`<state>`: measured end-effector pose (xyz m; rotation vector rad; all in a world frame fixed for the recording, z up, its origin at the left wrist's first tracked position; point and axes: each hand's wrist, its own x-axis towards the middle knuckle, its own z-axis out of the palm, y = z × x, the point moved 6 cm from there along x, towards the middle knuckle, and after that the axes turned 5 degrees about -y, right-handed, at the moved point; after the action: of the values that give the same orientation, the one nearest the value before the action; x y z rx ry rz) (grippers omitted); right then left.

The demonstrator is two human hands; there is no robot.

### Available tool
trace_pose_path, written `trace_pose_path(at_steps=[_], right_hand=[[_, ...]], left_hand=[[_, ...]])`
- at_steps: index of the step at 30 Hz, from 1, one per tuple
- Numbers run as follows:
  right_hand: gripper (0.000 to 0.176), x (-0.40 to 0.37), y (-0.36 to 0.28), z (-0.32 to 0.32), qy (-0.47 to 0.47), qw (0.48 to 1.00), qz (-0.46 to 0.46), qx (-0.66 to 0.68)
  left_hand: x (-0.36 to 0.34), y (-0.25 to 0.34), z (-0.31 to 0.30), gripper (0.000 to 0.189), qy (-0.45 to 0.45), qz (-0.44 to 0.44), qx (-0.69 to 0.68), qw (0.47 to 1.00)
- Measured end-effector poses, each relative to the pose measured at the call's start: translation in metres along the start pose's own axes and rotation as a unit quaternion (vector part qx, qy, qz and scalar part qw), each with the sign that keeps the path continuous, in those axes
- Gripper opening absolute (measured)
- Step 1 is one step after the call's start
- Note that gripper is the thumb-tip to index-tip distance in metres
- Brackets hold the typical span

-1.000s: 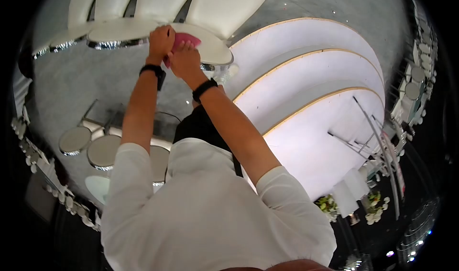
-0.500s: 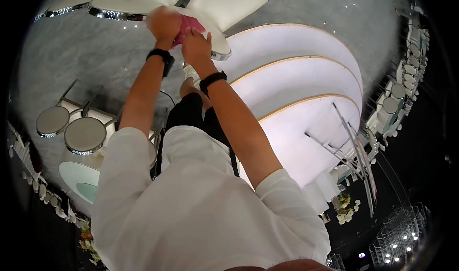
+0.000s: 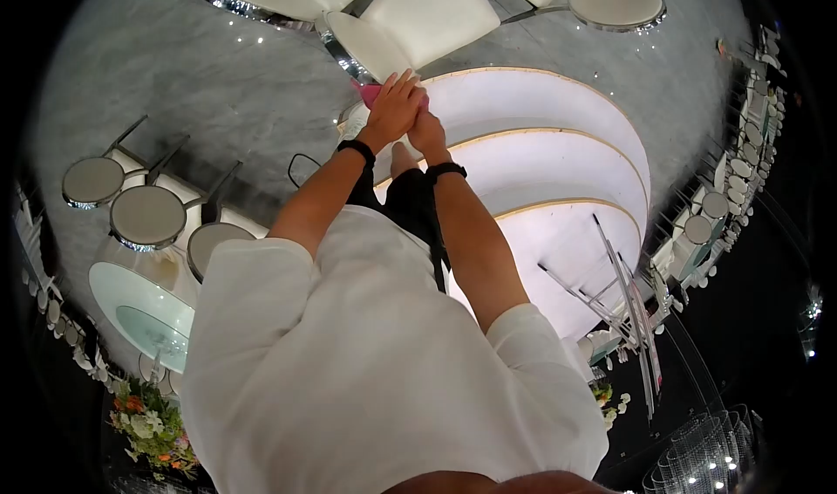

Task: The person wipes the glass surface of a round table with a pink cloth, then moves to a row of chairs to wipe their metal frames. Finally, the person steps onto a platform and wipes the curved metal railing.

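Note:
Both my arms reach forward past my white shirt and black trousers, each wrist wearing a black band. My left hand lies with fingers spread over a pink cloth, which peeks out on its left side. Pressed against it just below, my right hand is closed on the same cloth. The hands meet at the near edge of a white cushioned chair seat with a chrome rim, beside its white backrest. Most of the cloth is hidden under the hands.
A white stepped round stage with gold edging curves to the right. Round-seated chairs and a glass table stand at the left, with flowers below. A metal stand leans at the right. The floor is grey marble.
My hands and the pink cloth have moved off the top of the seat to its near edge and closed together. The view has swung, and the chairs have slid up and right.

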<state>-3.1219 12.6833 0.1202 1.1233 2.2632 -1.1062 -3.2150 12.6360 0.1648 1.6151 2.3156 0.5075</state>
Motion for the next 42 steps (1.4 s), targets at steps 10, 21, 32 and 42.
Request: trace_pose_path(at_steps=[10, 21, 32, 42], right_hand=[[0.039, 0.012, -0.042, -0.020, -0.015, 0.983, -0.154, -0.103], [0.033, 0.059, 0.061, -0.104, -0.270, 0.956, -0.101, -0.044], [0.009, -0.019, -0.077, -0.104, -0.355, 0.852, -0.219, 0.316], [0.032, 0.035, -0.100, -0.074, 0.031, 0.963, -0.212, 0.165]], left_hand=[[0.023, -0.039, -0.027, 0.032, -0.019, -0.061, 0.017, 0.998], [-0.009, 0.062, 0.060, 0.026, -0.230, 0.074, -0.011, 0.970], [-0.011, 0.047, 0.013, 0.034, 0.146, -0.113, -0.437, 0.880], [-0.053, -0.123, -0.075, 0.049, 0.196, -0.351, -0.116, 0.908]])
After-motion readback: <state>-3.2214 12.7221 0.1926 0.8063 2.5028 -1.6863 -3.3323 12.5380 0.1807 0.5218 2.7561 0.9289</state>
